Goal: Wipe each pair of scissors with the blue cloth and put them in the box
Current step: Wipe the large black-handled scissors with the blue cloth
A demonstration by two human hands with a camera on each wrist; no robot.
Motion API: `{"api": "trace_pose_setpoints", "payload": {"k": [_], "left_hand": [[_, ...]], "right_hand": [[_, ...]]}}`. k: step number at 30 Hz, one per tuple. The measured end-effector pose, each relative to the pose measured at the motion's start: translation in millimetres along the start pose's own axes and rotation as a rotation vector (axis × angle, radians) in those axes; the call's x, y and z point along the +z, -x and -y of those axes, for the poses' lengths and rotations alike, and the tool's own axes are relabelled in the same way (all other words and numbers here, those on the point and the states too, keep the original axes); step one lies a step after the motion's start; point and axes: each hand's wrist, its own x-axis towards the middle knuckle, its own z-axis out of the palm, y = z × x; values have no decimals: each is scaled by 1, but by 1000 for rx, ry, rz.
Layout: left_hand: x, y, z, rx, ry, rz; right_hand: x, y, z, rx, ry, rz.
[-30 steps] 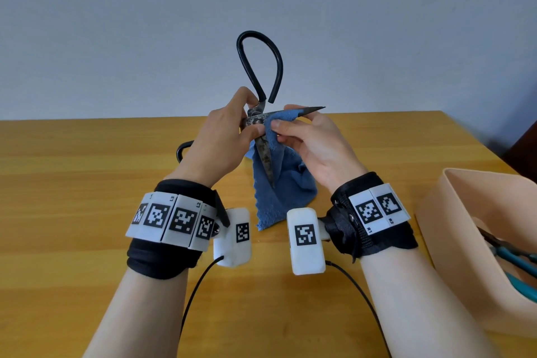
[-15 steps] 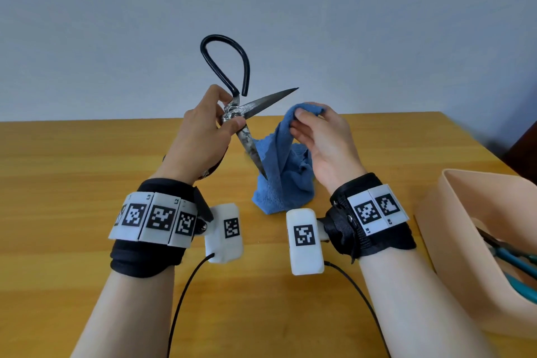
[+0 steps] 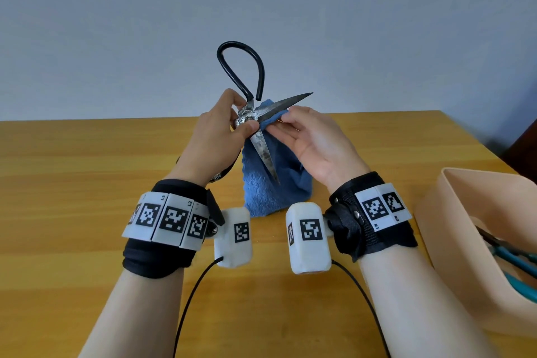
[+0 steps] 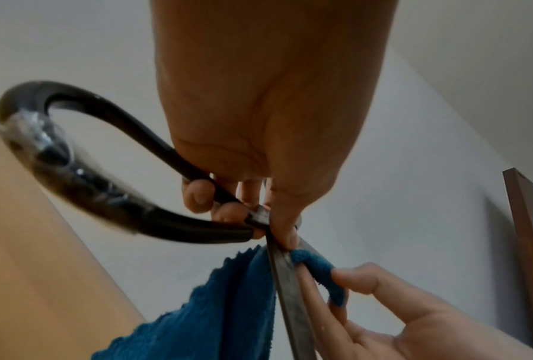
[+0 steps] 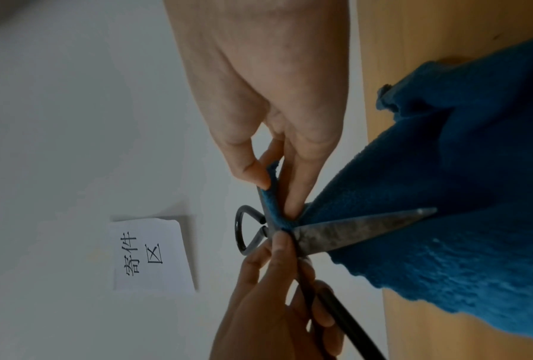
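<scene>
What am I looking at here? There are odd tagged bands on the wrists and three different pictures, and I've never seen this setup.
No machine: a person works with two bare hands. The bands carry printed markers and a small camera on each wrist. The wide picture comes from a head camera looking down; the other two look along each hand from the wrists.

The left hand holds open scissors in a grip at the pivot, blades spread. The right hand pinches a blue cloth around the upper blade near the pivot, to wipe it; the rest of the cloth hangs down to the table. At the right stands a beige box that already holds blue-handled tools, probably other scissors.
</scene>
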Motion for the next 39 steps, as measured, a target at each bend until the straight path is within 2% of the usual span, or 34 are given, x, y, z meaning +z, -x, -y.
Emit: {"api": "trace_pose_setpoints", "payload": {"k": [12,19,23,29,39], "left_hand": [[9,-1,-7,49,12,14],[3,-1,-1,25,-13,5],[3,-1,-2,29,7,13],[4,0,-3,35,-39,9],[3,0,-5,36,-29,27]], "right_hand": [[-3,1,-2,-93,11,-48],[1,1,-4,-131,31,-79],[-2,1,-3,-134,63,-116],[-3,2,-1,-146,59,-79],[-4,3,1,-165,65,-117]]}}
